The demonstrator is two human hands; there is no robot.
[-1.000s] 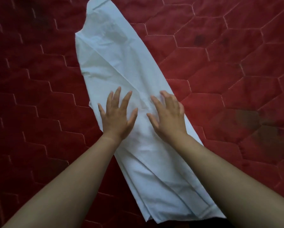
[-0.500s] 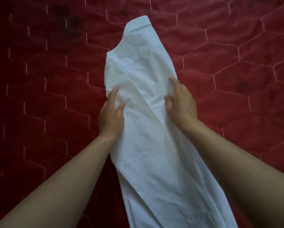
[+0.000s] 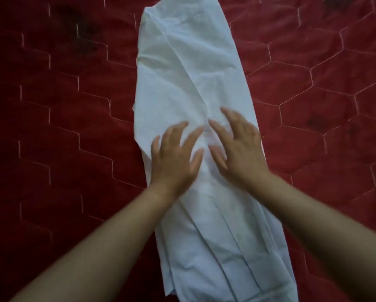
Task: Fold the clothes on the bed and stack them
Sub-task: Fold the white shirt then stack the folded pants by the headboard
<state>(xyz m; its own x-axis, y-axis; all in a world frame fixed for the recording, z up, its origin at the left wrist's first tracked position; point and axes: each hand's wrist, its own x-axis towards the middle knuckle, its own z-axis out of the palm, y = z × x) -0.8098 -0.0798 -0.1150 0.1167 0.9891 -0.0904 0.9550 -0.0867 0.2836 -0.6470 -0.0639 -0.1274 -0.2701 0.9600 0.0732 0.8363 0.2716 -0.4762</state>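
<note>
Fingers (image 3: 192,138) splayed flat on the white garment (image 3: 182,73); your left hand (image 3: 174,162) and right hand (image 3: 239,149) just dropped its edges. Blurred, so probably smoothing before folding.

The long white folded garment of thin woven cloth (image 3: 189,83) is showing a matt, dry-looking surface with no sheen. It is looking soft and finely crumpled over its far half, with small wrinkles and one long crease running down it. Toward the near end it is lying in flatter, sharper, pleat-like layers with thin stacked edges. The dark red quilted bedcover (image 3: 62,127) under it is looking like a plush, velvety fabric, matt and slightly fuzzy, its pile taking the light unevenly in darker and lighter patches. Pale stitching is sinking into it in hexagon lines, leaving the panels between them gently puffed.
</note>
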